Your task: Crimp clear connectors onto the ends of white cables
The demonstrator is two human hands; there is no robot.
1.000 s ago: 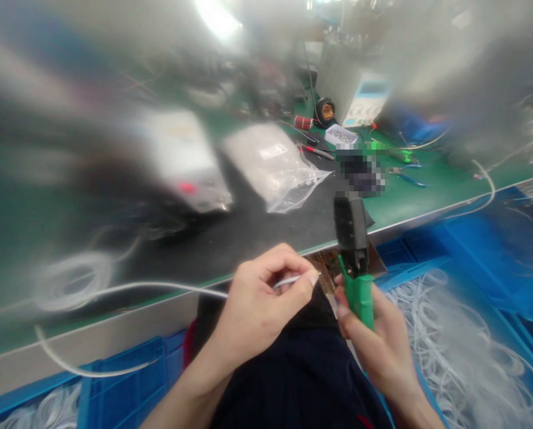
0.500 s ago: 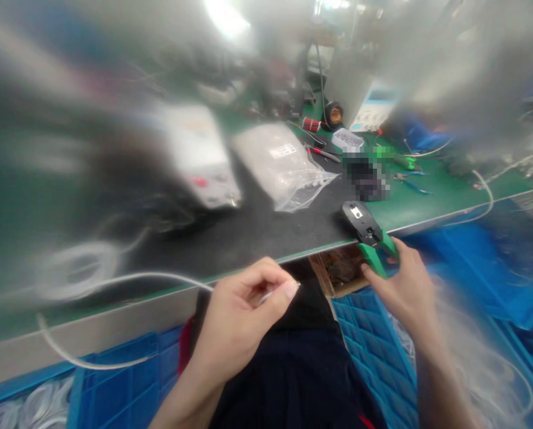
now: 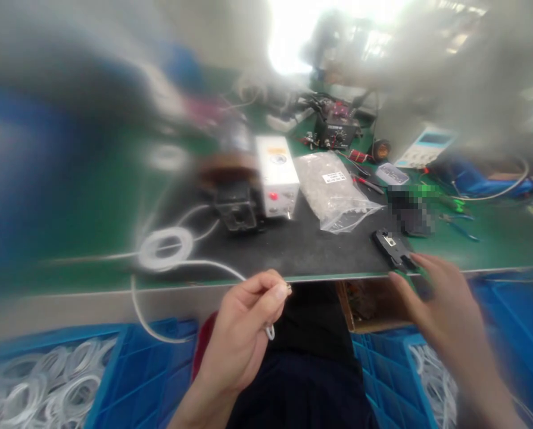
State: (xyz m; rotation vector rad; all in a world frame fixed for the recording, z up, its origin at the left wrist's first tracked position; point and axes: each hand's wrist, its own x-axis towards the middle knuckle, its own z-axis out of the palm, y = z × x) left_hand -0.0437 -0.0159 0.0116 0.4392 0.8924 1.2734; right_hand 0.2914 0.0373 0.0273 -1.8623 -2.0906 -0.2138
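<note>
My left hand (image 3: 243, 333) is closed in a pinch on the end of a white cable (image 3: 212, 265), below the bench edge and above my lap. The cable runs left to a white coil (image 3: 165, 247) on the bench. My right hand (image 3: 440, 298) hovers at the bench edge with fingers spread, its fingertips just beside the black head of a crimping tool (image 3: 393, 249) that lies on the black mat (image 3: 302, 244). The tool's green handles are hidden behind my hand.
A white box with a red button (image 3: 276, 176) and a clear plastic bag (image 3: 337, 190) stand on the green bench (image 3: 480, 235). Instruments, pliers and wires crowd the back right. Blue crates (image 3: 141, 369) of white cable loops sit below on both sides.
My right hand has set the crimping tool down on the mat and opened off it. My left hand keeps its pinch on the cable. The view has lifted toward the bench.
</note>
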